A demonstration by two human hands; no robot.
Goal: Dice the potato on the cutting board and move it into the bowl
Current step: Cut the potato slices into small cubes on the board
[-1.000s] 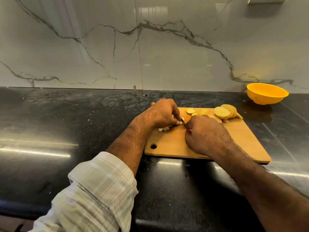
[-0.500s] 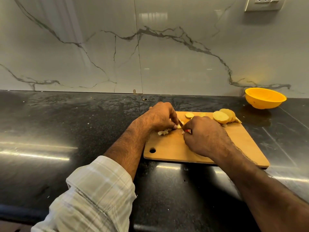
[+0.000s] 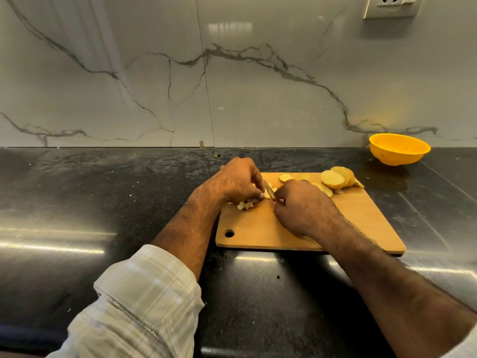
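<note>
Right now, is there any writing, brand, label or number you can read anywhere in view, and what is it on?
None can be read.
cutting board: plain wood, no mark.
yellow bowl: no label showing.
wall socket plate: holes and switches only, no legible print.
knife: mostly hidden between the hands, nothing readable.
checked sleeve: pattern only, no text.

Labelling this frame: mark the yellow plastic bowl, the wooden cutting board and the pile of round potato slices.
yellow plastic bowl (image 3: 397, 157): head view, outer wall.
wooden cutting board (image 3: 361, 218): head view, bare right part.
pile of round potato slices (image 3: 332, 179): head view, front slice's face.
</note>
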